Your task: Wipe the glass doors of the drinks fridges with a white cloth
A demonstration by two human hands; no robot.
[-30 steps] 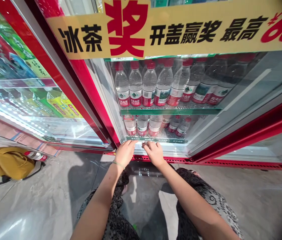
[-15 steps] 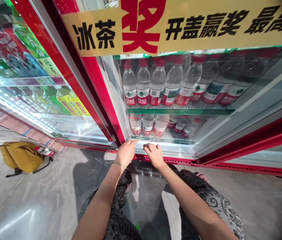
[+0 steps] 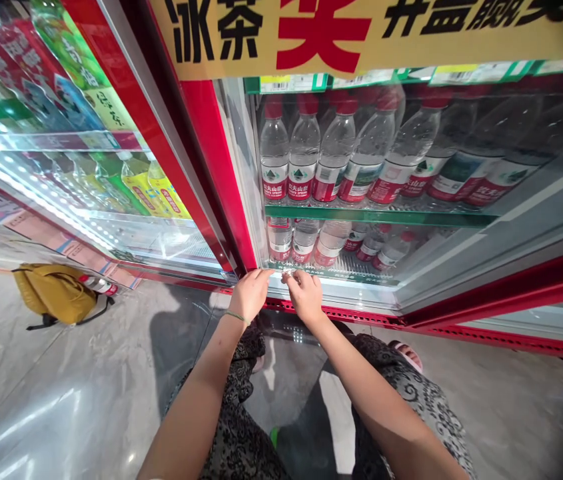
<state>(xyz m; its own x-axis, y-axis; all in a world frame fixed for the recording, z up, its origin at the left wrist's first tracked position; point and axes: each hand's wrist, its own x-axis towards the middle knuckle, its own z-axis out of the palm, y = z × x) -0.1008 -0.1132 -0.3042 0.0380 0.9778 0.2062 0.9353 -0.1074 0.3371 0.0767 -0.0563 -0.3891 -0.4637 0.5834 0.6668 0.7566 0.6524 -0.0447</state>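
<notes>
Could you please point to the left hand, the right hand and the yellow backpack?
Left hand (image 3: 250, 294): head view, back of the hand.
Right hand (image 3: 306, 297): head view, back of the hand.
Yellow backpack (image 3: 57, 291): head view, middle of its body.

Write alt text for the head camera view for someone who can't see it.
A person's left hand and right hand are at the bottom front edge of a red-framed drinks cooler; whether they hold anything is unclear. Water bottles line two shelves inside, below a yellow banner. A yellow backpack sits on the floor at left.
</notes>
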